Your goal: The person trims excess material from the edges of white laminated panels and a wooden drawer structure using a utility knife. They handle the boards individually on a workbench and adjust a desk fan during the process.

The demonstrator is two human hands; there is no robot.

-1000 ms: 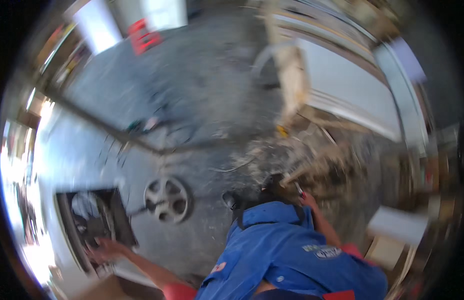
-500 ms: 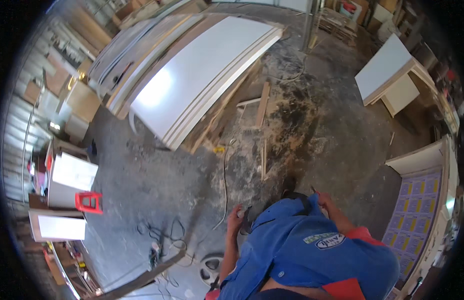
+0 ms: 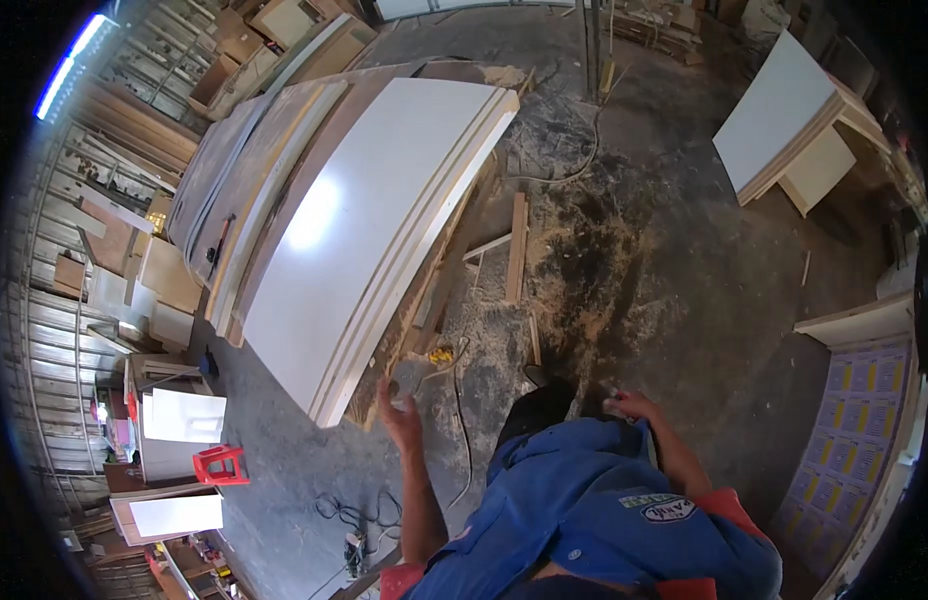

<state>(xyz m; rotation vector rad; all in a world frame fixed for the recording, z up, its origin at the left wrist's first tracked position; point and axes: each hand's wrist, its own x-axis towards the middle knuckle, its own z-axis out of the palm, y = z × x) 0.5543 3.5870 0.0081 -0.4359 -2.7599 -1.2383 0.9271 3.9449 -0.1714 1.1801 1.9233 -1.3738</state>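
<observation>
My left hand [image 3: 398, 420] is raised at the end of an outstretched forearm, its fingers apart, near the close corner of a stack of white boards [image 3: 374, 190]. From this view I cannot tell whether it touches them. My right hand [image 3: 634, 404] is in front of my waist with its fingers curled. Something small and dark seems to be in it, too small to name. A small yellow object [image 3: 441, 354] lies on the floor beyond my left hand, close to the boards' edge.
Wooden strips [image 3: 517, 248] and sawdust lie on the floor ahead, beside a cable [image 3: 465, 430]. A red stool [image 3: 220, 464] stands left. Looped cords [image 3: 356, 512] and a power tool [image 3: 355, 553] lie lower left. A white cabinet piece [image 3: 779, 120] stands right, above an open box frame [image 3: 854, 322].
My view has shifted, and the boards now appear closer. My left hand has moved out to the left and forward toward their corner. My right hand stays near my waist.
</observation>
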